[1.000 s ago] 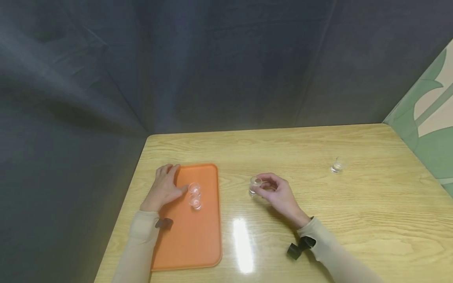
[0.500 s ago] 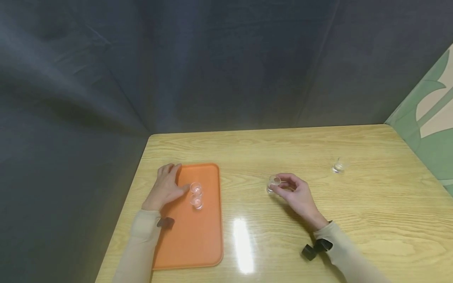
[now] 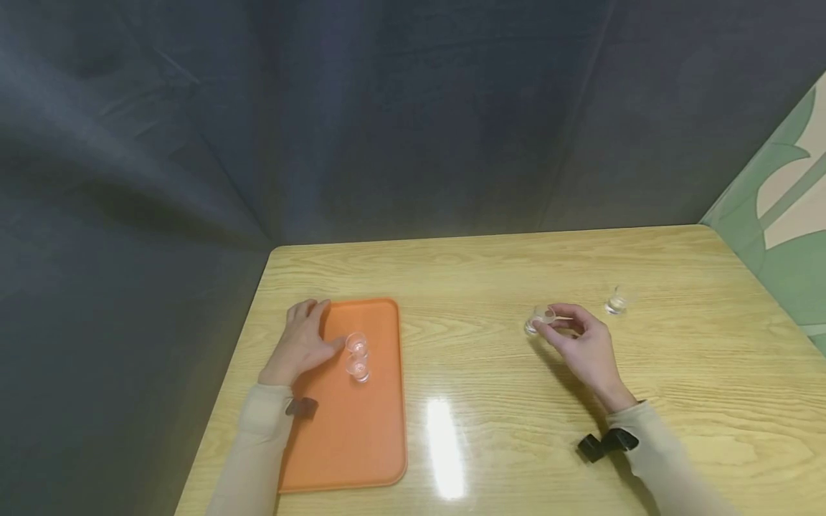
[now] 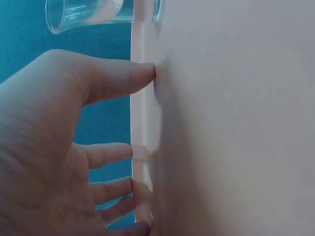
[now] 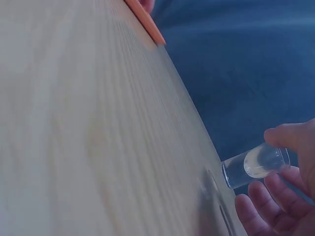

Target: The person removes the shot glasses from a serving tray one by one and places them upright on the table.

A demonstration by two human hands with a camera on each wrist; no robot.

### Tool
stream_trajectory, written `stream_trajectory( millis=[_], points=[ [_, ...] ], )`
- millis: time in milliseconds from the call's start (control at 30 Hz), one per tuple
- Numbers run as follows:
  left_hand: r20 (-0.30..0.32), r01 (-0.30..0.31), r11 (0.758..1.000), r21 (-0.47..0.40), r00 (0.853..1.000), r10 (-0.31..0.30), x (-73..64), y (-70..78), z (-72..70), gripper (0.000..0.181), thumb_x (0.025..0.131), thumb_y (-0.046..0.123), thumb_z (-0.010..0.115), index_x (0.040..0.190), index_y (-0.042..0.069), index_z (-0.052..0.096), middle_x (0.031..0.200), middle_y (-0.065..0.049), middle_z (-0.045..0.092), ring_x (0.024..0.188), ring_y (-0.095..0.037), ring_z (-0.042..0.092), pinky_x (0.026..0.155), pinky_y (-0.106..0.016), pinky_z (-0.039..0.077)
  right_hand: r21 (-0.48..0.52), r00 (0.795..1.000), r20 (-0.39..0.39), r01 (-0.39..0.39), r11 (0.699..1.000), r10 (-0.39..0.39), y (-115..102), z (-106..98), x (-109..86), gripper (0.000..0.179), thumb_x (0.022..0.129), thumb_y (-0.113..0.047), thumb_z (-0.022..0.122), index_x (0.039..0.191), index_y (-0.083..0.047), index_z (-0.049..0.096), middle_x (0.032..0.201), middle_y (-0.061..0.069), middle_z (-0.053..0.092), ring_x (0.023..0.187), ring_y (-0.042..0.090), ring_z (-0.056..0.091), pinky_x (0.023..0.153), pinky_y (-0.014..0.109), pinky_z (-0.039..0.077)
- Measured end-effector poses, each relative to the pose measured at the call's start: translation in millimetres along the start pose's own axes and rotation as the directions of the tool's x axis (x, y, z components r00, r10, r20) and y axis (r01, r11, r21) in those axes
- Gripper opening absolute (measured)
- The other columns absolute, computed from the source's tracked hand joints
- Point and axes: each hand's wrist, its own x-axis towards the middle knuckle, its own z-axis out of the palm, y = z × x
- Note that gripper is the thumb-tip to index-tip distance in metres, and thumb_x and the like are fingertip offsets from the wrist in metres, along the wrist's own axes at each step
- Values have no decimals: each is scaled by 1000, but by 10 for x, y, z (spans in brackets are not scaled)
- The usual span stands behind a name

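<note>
Between the thumb and fingers of my right hand (image 3: 586, 351) is a small clear shot glass (image 3: 534, 325), near the table's right half. The right wrist view shows this shot glass (image 5: 253, 164) with its base close to the tabletop; whether it touches cannot be told. My left hand (image 3: 298, 347) rests on the orange tray (image 3: 348, 444), thumb on its floor and straight fingers at its rim. Two more shot glasses stand on the tray close together, a farther one (image 3: 356, 345) by my left thumb and a nearer one (image 3: 359, 370).
Another clear glass (image 3: 615, 304) stands on the wooden table (image 3: 490, 444), beyond and right of my right hand. Dark cloth (image 3: 419, 129) hangs behind and to the left. A green patterned panel (image 3: 787, 208) borders the right side.
My right hand has carried the shot glass rightward across the table, away from the tray, and lately a little farther back. My left hand and the tray stay in place.
</note>
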Motion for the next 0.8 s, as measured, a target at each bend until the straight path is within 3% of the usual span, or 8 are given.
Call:
stream_trajectory(
  millis=[133, 500, 567, 800],
  points=[
    [3, 4, 1000, -5, 1000, -4, -7, -4, 4, 87, 93, 36, 73, 164, 4, 35, 168, -29, 26, 158, -47, 16, 121, -69, 36, -32, 998, -65, 5, 999, -8, 53, -115, 53, 45, 96, -25, 81, 131, 1, 70, 107, -24, 66, 89, -14, 65, 68, 12, 55],
    [-3, 3, 1000, -8, 1000, -3, 4, -12, 16, 87, 93, 36, 74, 164, 3, 36, 168, -29, 27, 158, -48, 16, 121, -69, 35, -65, 980, -198, -30, 997, 16, 187, -319, 204, 46, 93, -23, 84, 127, 4, 72, 100, -32, 62, 80, -20, 63, 64, 7, 52],
    [-3, 1, 1000, -10, 1000, -1, 7, -15, 19, 87, 93, 36, 75, 164, 4, 36, 168, -29, 26, 159, -48, 16, 121, -69, 35, -82, 977, -215, -30, 996, 12, 206, -350, 227, 45, 93, -22, 84, 127, 4, 72, 100, -30, 62, 79, -21, 62, 65, 6, 52],
    [4, 13, 1000, -10, 1000, -13, -3, 1, 3, 87, 93, 36, 74, 164, 5, 35, 168, -29, 25, 159, -47, 15, 122, -69, 36, -141, 966, -258, -73, 987, 35, 219, -438, 301, 49, 95, -30, 82, 130, 3, 72, 113, 1, 71, 77, -23, 59, 64, 4, 51]
  ],
)
